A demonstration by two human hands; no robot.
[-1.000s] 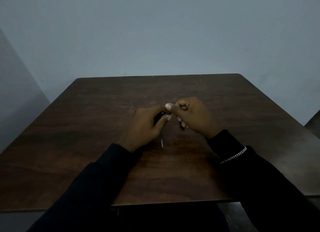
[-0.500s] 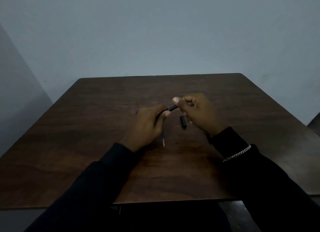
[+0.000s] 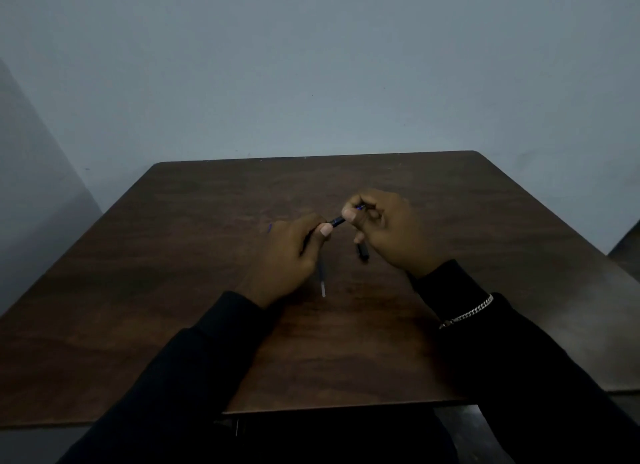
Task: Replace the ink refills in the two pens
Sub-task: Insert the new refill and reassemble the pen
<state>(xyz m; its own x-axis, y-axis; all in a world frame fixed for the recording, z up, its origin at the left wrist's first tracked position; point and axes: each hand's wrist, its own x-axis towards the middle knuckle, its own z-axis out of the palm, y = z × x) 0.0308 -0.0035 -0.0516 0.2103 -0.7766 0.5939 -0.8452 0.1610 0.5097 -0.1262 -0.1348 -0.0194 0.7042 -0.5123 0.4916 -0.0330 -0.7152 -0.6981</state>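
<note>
Bridging both hands' thumbs (image 3: 325,229): pen barrel (image 3: 337,221).

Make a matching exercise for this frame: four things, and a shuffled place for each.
1 pen
2 refill
3 cap
4 bracelet

A on right wrist
B gripped by left hand and right hand
C on table, beside left hand
D on table, beside right hand

Pairs: 1-B, 2-C, 3-D, 4-A
</note>
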